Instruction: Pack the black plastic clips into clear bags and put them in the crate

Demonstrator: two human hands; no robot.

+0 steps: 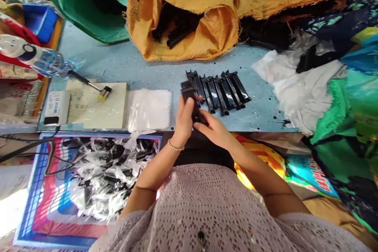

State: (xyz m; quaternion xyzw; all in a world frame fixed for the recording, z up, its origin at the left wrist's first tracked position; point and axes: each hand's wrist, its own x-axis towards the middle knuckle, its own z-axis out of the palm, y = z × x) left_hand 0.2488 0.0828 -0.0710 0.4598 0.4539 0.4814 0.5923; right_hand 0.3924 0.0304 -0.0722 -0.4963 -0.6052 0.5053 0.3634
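Both my hands are closed on a black plastic part (195,106), held over the table's near edge. My left hand (186,114) grips its upper end, with the thumb on top. At the lower end, the fingers of my right hand (214,128) pinch it. The exact kind of part cannot be made out. Just beyond my hands lies a row of several similar long black plastic parts (223,92), side by side on the blue speckled table (254,118). To the left of my left hand is a stack of clear plastic bags (150,109).
An orange woven sack (183,51) with black parts inside lies open at the back. A blue basket (28,220) of bagged black parts stands at lower left. A screwdriver-like tool (88,83) lies on a pale block (115,106). White cloth (304,90) is heaped at right.
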